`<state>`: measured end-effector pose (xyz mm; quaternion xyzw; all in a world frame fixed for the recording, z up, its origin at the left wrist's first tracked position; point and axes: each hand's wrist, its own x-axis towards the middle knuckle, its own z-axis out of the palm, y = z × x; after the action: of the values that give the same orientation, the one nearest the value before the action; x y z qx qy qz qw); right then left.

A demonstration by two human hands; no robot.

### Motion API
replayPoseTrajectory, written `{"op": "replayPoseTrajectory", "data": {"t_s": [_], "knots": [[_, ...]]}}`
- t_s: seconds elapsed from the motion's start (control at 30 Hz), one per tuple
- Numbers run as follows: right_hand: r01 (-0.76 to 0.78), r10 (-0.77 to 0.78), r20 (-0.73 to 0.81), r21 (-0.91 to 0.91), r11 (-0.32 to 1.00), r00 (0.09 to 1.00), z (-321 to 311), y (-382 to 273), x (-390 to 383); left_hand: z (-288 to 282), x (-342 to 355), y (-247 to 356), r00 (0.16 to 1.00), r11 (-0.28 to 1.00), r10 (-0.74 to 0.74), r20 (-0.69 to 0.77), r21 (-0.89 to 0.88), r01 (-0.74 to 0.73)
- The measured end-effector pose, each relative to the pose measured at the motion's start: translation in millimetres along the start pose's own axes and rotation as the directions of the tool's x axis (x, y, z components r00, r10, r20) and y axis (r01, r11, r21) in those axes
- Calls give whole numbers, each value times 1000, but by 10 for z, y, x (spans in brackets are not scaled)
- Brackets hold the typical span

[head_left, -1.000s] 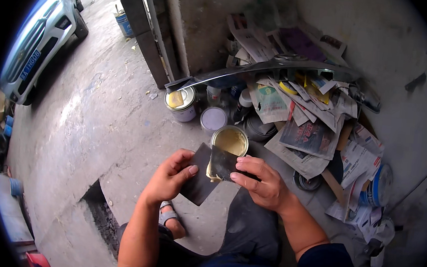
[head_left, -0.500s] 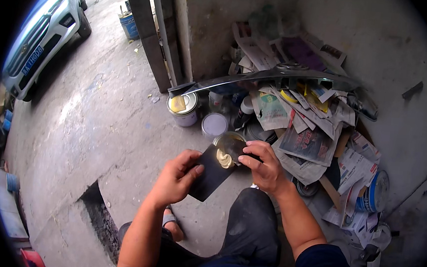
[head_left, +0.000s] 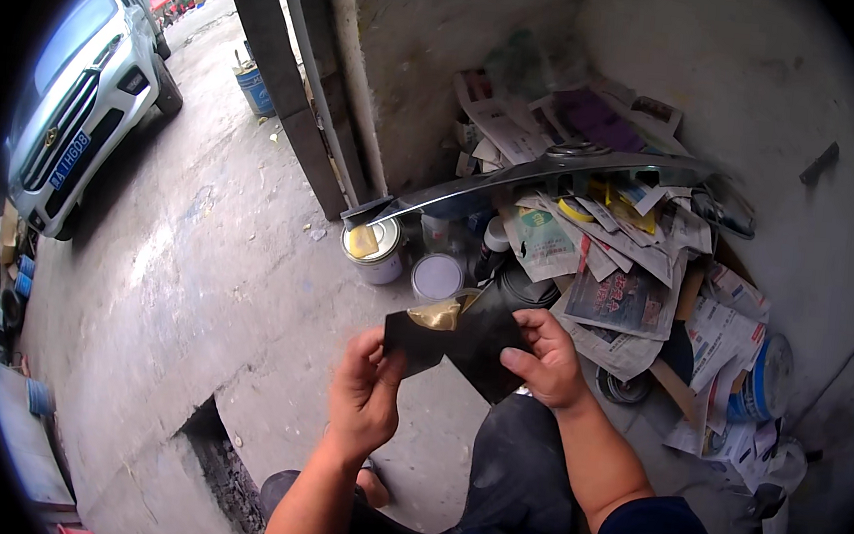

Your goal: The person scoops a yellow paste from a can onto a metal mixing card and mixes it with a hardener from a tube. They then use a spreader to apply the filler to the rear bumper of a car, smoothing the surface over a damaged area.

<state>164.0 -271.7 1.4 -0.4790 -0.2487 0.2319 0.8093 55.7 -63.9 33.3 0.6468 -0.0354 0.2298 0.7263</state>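
In front of my knees, my left hand (head_left: 367,393) pinches a flat black putty spreader (head_left: 411,340) by its left end. My right hand (head_left: 547,365) grips a second black spreader (head_left: 486,350) by its right edge, thumb on top. The two blades overlap in the middle, forming a V at their lower edges. A smooth, shiny wedge of tan putty (head_left: 437,315) lies on the left blade, against the right one. Part of an open tin behind the blades is hidden.
Beyond the spreaders stand a lidded paint can (head_left: 371,263) and a smaller tin (head_left: 438,277). A long dark car trim piece (head_left: 515,170) lies across newspapers (head_left: 620,297) at right. A floor trench (head_left: 220,472) runs lower left. A white car (head_left: 87,130) is parked at far left.
Both spreaders have turned and come to overlap differently, the right one now slanting down toward me. The putty went from a curled lump to a smooth wedge. My view has shifted slightly.
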Motion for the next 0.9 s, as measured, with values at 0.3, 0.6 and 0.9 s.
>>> {"op": "replayPoseTrajectory", "data": {"t_s": [0.3,0.6,0.9], "knots": [[2,4,133,-46,999,991,131,-90,219,4,58,175,966,795,34,256,579,-181],[586,-293,550,-488,647,782,464,-625,345,-566,57,100,846,852,-502,178,-65,519],[610,-223,572,-691,388,789,322,-218,311,-572,25,127,828,845,-509,236,-43,532]]}}
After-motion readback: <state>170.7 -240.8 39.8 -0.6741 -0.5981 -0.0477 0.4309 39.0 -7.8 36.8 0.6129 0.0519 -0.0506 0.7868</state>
